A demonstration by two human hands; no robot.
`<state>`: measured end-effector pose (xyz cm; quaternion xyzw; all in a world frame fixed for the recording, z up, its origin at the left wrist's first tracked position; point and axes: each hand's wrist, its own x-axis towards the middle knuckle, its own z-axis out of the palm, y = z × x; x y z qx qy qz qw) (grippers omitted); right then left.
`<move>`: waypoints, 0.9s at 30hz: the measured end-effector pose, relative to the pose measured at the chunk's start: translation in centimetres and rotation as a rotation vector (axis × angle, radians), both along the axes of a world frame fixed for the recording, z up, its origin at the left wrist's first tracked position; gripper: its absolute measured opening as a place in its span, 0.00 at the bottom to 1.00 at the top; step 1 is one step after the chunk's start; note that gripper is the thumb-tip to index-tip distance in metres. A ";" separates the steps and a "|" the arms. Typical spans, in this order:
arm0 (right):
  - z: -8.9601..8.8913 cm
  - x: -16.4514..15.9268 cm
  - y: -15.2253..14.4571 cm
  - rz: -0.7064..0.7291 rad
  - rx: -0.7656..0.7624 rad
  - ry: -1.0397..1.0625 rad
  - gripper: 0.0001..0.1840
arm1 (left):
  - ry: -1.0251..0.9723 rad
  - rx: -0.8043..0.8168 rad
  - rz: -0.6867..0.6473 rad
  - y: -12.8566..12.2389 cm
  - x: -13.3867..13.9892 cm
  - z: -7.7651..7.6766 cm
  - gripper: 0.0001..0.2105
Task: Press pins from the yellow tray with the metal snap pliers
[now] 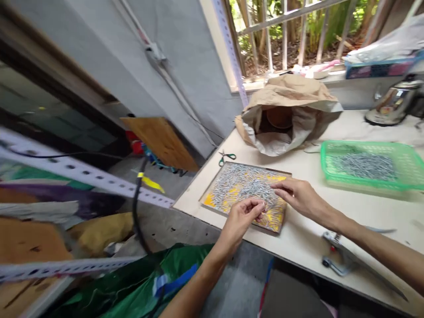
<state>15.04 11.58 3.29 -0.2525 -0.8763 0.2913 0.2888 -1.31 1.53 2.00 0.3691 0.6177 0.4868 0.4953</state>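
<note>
A shallow rectangular tray point(209, 201) with a yellow bottom lies near the table's front left edge. Many small silvery metal pieces point(228, 181), like screws or pins, are spread in it and heaped toward the middle. Over the tray's front side, my left hand point(244, 216) is closed in a pinch; what its fingertips hold is too small to make out. My right hand point(296, 194) reaches in from the right, fingers stretched and thumb a little apart, its tips at the heap. I see nothing held in it.
A green plastic basket point(364, 183) with more metal pieces stands at the right. Behind the tray are green-handled scissors point(227, 157) and an open paper sack point(294, 97). A metal clamp-like tool point(344, 260) lies under my right forearm; a kettle point(394, 104) stands at the back.
</note>
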 end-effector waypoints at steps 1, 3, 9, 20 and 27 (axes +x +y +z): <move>0.3 2.0 -0.3 -0.015 0.028 -0.043 0.13 | -0.013 -0.009 -0.040 -0.2 1.3 -0.1 0.20; 0.5 6.6 -1.2 -0.075 0.102 -0.153 0.14 | -0.033 -0.052 -0.135 -0.3 3.8 -0.6 0.17; -0.9 18.2 -6.5 -0.307 0.185 -0.394 0.17 | 0.040 -0.241 -0.349 0.1 9.9 -2.4 0.12; -4.9 23.4 -7.0 -0.505 0.475 -0.528 0.23 | 0.469 -0.336 -0.605 0.7 12.4 -2.4 0.09; -4.8 23.3 -7.3 -0.422 0.461 -0.386 0.14 | 0.520 -0.425 -0.639 1.1 12.7 -2.2 0.11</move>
